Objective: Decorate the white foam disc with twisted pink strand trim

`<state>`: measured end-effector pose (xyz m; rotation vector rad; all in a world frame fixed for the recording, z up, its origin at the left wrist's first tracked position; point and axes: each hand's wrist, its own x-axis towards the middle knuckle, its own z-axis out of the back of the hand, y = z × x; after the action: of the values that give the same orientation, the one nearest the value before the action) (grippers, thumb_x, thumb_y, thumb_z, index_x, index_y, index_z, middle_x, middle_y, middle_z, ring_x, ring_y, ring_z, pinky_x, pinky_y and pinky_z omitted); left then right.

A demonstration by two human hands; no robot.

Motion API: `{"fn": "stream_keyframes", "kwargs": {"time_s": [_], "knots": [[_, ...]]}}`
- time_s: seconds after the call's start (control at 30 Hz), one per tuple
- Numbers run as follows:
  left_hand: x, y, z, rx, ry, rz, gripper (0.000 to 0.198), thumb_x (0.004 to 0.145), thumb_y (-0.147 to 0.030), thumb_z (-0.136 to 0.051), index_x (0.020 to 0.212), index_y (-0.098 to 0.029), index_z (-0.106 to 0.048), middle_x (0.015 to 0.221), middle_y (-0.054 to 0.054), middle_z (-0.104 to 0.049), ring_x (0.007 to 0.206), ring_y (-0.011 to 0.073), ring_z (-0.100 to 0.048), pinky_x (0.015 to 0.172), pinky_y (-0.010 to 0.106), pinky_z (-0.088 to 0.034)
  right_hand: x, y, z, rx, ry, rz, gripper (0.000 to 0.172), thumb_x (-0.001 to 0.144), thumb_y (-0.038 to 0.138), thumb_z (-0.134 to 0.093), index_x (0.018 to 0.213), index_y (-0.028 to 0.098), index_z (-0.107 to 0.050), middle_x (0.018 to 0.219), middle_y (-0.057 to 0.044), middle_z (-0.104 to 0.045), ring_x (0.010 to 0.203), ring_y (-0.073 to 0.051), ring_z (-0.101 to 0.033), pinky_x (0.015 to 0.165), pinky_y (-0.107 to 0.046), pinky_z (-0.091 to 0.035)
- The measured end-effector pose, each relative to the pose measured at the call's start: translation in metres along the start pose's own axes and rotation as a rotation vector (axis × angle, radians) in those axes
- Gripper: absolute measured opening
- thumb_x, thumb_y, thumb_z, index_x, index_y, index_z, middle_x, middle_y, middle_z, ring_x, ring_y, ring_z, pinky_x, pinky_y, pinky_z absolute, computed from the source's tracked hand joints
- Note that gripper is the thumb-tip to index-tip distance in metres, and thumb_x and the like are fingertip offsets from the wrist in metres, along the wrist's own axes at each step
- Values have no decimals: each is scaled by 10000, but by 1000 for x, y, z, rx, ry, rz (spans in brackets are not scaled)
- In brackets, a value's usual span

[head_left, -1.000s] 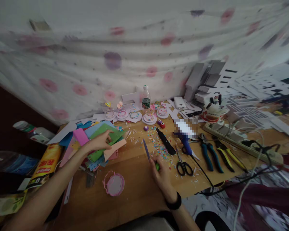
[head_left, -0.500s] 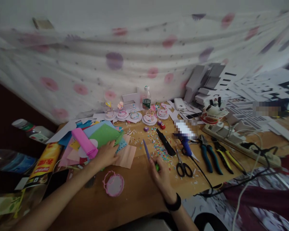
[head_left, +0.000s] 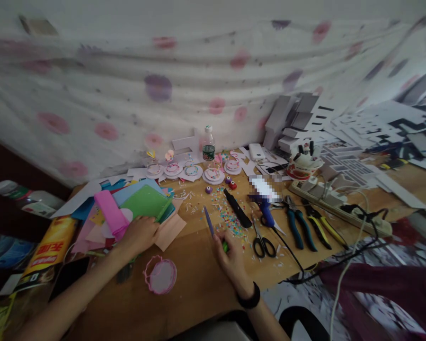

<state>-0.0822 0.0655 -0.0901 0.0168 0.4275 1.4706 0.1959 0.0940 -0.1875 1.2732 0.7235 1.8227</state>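
My left hand (head_left: 139,235) is at the front edge of a pile of coloured paper, its fingers closed on a green sheet (head_left: 147,201) with a teal edge under it. A pink roll (head_left: 110,213) lies on the pile beside that wrist. My right hand (head_left: 230,255), above the wooden table, is wrapped round a slim pointed purple blade-like tool (head_left: 208,221). Something green shows in the palm; the tool's handle is mostly hidden. Between my forearms sits a round pink-rimmed ornament (head_left: 162,275) with a wavy pink loop.
Black-handled scissors (head_left: 263,245), a black cutter (head_left: 237,208), a blue glue gun (head_left: 267,215) and teal-handled pliers (head_left: 300,225) lie at right among scattered beads. Small decorated discs (head_left: 213,174) line the back near a bottle (head_left: 208,147). A power strip (head_left: 333,203) trails cables.
The view has swung slightly right. My left hand has drawn back a little, and the dotted blue sheet near its fingers is no longer visible. My right hand keeps its grip.
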Motion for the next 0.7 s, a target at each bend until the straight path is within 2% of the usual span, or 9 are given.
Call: {"fn": "stream_keyframes", "kwargs": {"time_s": [0.23,0.4,0.5,0.6,0.67,0.7], "knots": [[-19,26,12,27,-44,-34,311,915,-82,-472,948,-154,-772,953,165,-753,993,351,-714,898,487,-493,-2,-3,-3,-5,21,-16,247,996,277,-519,753,229,-515,693,13,-551,613,-152,-508,581,-264,-403],[-29,51,28,36,-42,-10,301,915,-117,-474,894,-160,-771,901,160,-743,971,376,-703,876,510,-492,-2,-1,-2,-7,19,-28,262,991,282,-518,735,229,-509,667,16,-534,585,-150,-486,559,-265,-386],[-31,60,30,33,-44,15,334,941,-144,-434,897,-154,-765,891,162,-734,954,378,-693,872,526,-488,-1,2,-1,1,31,-22,253,986,278,-523,739,226,-531,668,12,-555,591,-153,-501,555,-266,-384],[-30,49,18,0,-20,-33,262,903,-126,-507,906,-165,-766,908,145,-730,999,354,-676,917,496,-482,1,3,0,8,36,-20,258,986,280,-526,735,225,-537,660,16,-559,581,-150,-503,545,-263,-381],[-28,32,3,-45,11,-83,236,826,-61,-577,890,-184,-768,949,125,-737,1020,322,-674,927,443,-489,1,3,0,6,30,-22,265,988,285,-524,731,225,-534,660,17,-556,577,-149,-499,546,-264,-386],[-28,23,-5,-72,18,-97,284,792,-13,-578,908,-189,-768,997,118,-741,1031,305,-675,924,419,-492,1,3,-1,5,27,-22,267,989,289,-522,730,225,-533,661,18,-554,576,-149,-496,548,-265,-389]]}}
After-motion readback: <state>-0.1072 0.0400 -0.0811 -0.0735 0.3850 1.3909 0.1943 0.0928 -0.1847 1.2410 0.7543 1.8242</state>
